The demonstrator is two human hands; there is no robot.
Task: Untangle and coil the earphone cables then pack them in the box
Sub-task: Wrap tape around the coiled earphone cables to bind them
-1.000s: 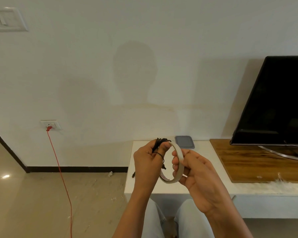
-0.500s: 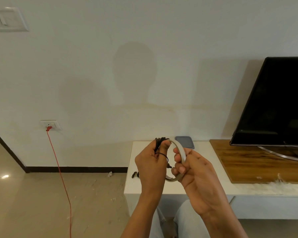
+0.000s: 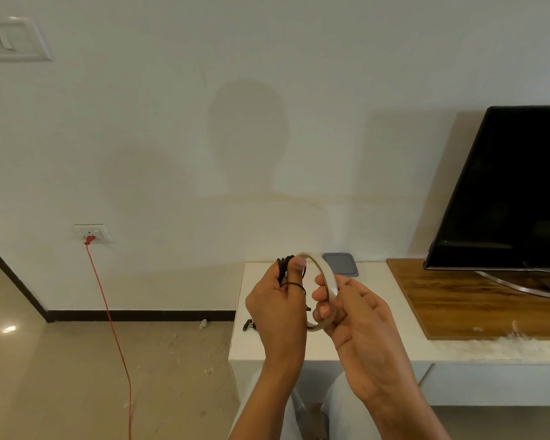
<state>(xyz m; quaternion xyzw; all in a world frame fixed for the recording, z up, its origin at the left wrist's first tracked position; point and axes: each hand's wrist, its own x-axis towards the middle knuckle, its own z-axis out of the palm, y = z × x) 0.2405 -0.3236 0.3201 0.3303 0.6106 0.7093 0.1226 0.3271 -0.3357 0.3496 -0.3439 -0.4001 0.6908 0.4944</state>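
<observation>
The person is working the coiling step: the left hand point(image 3: 278, 308) is closing its grip around a bundle of black earphone cable point(image 3: 285, 265), the thumb pinning the strands and one loop crossing the thumb. The right hand point(image 3: 353, 315) is pinching a pale ring, apparently a roll of tape point(image 3: 326, 285), fingers curled around its near edge. Ring and cable bundle are sitting just beside each other, held up in front of the white bench point(image 3: 362, 347). Judgement: next move calls for freeing a tape end to bind the coil without loosening it. Earbuds point(image 3: 249, 325) appear to be lying on the bench's left edge. A grey box point(image 3: 340, 263), probably the target, is resting behind the hands.
</observation>
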